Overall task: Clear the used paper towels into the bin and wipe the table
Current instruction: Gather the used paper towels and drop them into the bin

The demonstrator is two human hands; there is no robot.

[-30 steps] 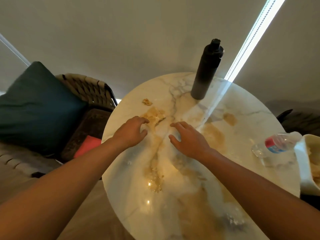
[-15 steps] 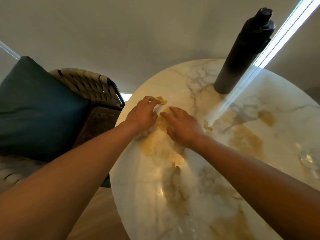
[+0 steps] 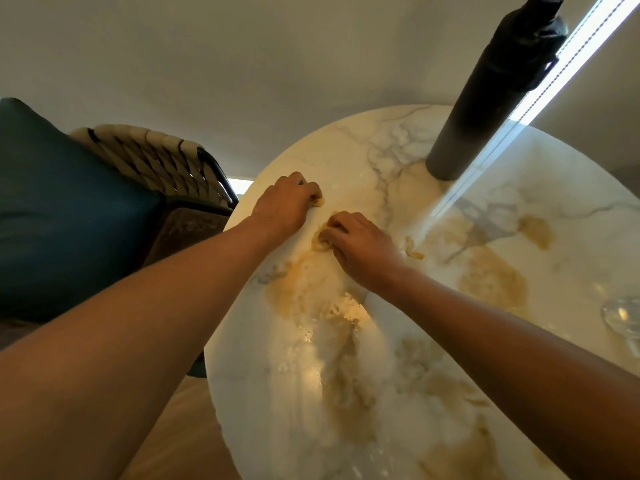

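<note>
On the round marble table [image 3: 346, 157], my left hand [image 3: 284, 202] curls its fingers round a small yellowish scrap of used paper towel [image 3: 319, 202] near the table's far left edge. Just to the right, my right hand [image 3: 360, 247] grips a larger soggy piece of towel [image 3: 320, 239] with bent fingers. Another small scrap [image 3: 414, 251] lies right of my right wrist. Brownish wet stains [image 3: 491, 282] spread over the tabletop. The bin is out of view.
A tall black bottle [image 3: 485, 98] stands at the table's far side. A clear plastic bottle's end [image 3: 623, 317] shows at the right edge. Left of the table is a woven chair [image 3: 156, 161] with a dark teal cushion [image 3: 62, 209].
Both hands reached farther across the table and their fingers curled onto the towel scraps. The camera moved closer, so the black bottle looms larger and the plastic bottle slid to the right edge.
</note>
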